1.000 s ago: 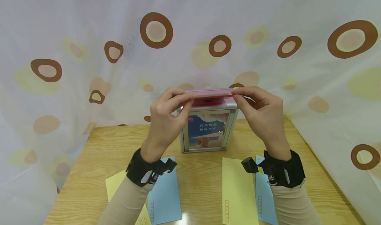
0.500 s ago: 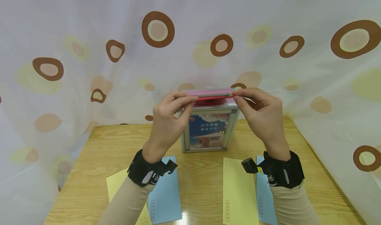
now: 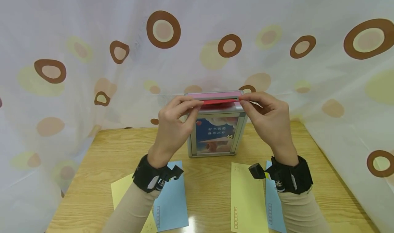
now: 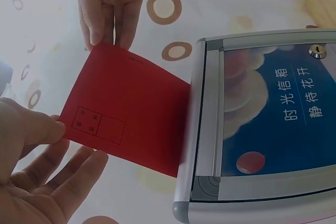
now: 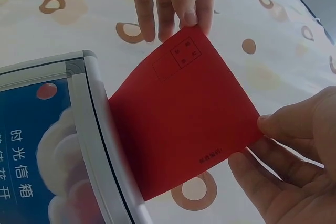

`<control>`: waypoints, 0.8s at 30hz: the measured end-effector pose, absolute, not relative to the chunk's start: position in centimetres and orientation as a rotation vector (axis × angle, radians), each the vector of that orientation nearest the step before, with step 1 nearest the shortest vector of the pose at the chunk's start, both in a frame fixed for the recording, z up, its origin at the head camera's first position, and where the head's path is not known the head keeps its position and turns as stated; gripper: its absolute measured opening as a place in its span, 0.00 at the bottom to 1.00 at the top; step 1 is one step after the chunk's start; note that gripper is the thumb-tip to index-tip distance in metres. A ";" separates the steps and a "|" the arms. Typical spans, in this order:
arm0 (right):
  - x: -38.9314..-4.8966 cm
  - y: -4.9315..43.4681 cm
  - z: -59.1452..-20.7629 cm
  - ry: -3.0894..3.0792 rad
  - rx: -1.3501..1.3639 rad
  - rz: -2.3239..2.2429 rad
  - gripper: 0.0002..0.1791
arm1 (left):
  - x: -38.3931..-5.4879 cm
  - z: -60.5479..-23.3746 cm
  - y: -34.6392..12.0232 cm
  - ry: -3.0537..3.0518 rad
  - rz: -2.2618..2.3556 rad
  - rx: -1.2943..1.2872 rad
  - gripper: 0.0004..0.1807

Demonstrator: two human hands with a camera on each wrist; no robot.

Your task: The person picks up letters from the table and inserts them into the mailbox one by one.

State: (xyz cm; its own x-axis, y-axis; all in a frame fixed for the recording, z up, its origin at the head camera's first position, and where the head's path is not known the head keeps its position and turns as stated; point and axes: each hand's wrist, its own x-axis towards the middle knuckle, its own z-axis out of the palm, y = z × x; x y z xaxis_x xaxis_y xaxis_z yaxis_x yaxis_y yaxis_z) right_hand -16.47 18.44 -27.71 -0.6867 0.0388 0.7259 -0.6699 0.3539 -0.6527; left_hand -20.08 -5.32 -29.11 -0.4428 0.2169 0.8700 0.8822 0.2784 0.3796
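Observation:
A red envelope (image 4: 126,103) stands above the top of a silver-framed letter box (image 3: 217,133), its lower part hidden behind the box's top edge. In the head view its top edge lies just in front of the slot in the pink lid (image 3: 215,94). My left hand (image 3: 175,123) pinches one upper corner between thumb and fingers. At the opposite upper corner, my right hand (image 3: 269,118) pinches the envelope the same way. The right wrist view shows the envelope (image 5: 178,114) tilted, with printed squares near the left hand's corner.
On the wooden table (image 3: 209,192) lie a yellow envelope (image 3: 247,195) and a blue envelope (image 3: 274,198) at the right. Another blue envelope (image 3: 172,198) and a yellow one (image 3: 120,188) lie at the left, partly under my forearm. A patterned curtain (image 3: 197,48) hangs behind.
The envelope's top edge is slightly lower in front of the slot, and more of its red face shows. My right hand has shifted slightly left; both hands keep their hold.

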 end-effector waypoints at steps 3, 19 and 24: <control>-16.5 18.5 -27.8 -1.964 0.544 1.374 0.09 | -20.1 -29.1 -5.3 -1.852 -1.181 -0.982 0.08; -16.6 18.5 -28.4 -2.000 0.546 1.348 0.10 | -20.5 -29.7 -5.4 -1.874 -1.159 -0.962 0.08; -16.6 18.6 -28.6 -2.007 0.539 1.330 0.10 | -20.6 -29.8 -5.3 -1.865 -1.166 -0.968 0.08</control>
State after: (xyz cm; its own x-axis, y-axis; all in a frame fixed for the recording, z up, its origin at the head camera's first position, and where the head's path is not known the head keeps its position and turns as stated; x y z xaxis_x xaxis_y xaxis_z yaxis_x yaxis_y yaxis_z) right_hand -16.63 18.59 -28.62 -0.6962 0.0197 0.7175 -0.6531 0.3973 -0.6446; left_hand -20.59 -5.27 -29.84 -0.4577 0.2169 0.8623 0.8702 0.3083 0.3843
